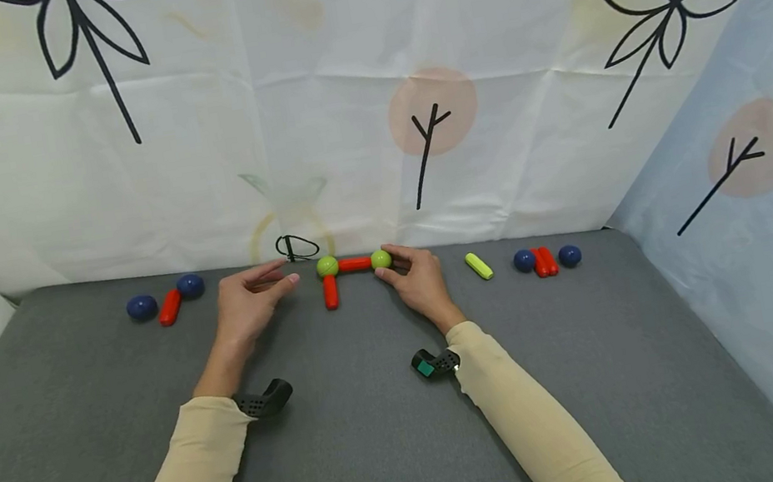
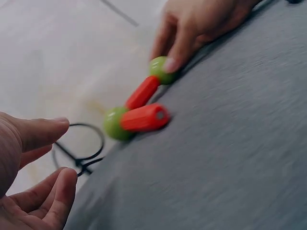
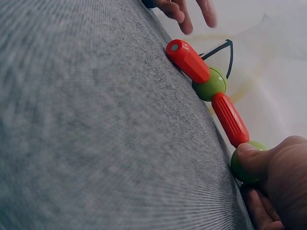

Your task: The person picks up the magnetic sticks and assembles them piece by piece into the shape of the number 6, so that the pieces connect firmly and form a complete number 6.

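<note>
My right hand (image 1: 425,284) pinches a green ball (image 1: 380,259) between thumb and fingers near the back edge of the table. From that ball a red rod (image 1: 355,264) runs left to a second green ball (image 1: 327,266). Another red rod (image 1: 330,293) sticks out from the second ball toward me, and its round metal tip (image 2: 160,115) shows in the left wrist view. Just left of this joined piece, my left hand (image 1: 245,307) holds nothing, with thumb and fingers spread apart. In the right wrist view, the thumb partly covers the gripped ball (image 3: 256,170).
On the left lie two dark blue balls (image 1: 142,307) with a red rod (image 1: 170,307) between them. To the right are a yellow-green rod (image 1: 479,266), two red rods (image 1: 545,261) side by side and two more blue balls (image 1: 569,256). A printed cloth (image 1: 343,155) hangs behind the grey table (image 1: 378,428).
</note>
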`<state>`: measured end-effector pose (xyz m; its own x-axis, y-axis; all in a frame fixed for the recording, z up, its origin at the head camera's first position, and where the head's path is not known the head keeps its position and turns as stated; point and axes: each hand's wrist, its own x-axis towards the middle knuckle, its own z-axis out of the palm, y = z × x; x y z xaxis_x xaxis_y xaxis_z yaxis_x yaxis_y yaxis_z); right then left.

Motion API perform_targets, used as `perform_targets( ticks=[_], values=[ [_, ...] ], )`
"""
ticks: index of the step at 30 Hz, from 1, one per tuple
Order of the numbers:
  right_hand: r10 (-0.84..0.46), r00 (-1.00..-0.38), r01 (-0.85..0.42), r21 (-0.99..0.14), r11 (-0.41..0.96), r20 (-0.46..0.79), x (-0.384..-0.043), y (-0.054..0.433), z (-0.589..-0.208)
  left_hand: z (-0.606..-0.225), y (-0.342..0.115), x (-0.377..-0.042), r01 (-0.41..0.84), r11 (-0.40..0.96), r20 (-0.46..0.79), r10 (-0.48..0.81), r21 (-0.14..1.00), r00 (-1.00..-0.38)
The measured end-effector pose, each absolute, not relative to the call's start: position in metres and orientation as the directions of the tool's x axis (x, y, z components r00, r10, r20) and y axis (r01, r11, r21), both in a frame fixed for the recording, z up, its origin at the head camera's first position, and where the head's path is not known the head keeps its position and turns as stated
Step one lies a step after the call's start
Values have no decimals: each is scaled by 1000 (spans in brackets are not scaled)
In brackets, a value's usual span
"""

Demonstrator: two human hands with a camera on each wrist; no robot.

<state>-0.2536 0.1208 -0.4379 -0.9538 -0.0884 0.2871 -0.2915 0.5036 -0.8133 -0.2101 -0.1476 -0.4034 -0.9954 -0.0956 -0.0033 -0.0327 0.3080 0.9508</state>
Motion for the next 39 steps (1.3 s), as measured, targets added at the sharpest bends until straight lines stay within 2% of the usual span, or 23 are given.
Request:
perform_targets(
  ticks=[5, 11, 18, 30, 39],
  values=[
    [-90, -952, -296, -811, 505, 291, -254, 121, -438, -397, -168, -210, -45, 294, 20, -213, 955, -977],
    [-88, -956, -285, -812, 510, 281, -254, 121, -438, -394, -194, -209, -18, 261, 84, -372, 965, -925],
    [-89, -955, -290, -815, 502, 284, -254, 121, -438, -397, -217, -208, -92, 174, 10, -511, 980, -860],
    [-92, -952, -298, -815, 497, 292, -253, 121, -437, -404, -221, -206, -186, 267, -23, -515, 946, -857],
    [-93, -952, -298, -817, 494, 291, -253, 121, -438, -405, -220, -203, -170, 472, 43, -408, 865, -912]
  ],
)
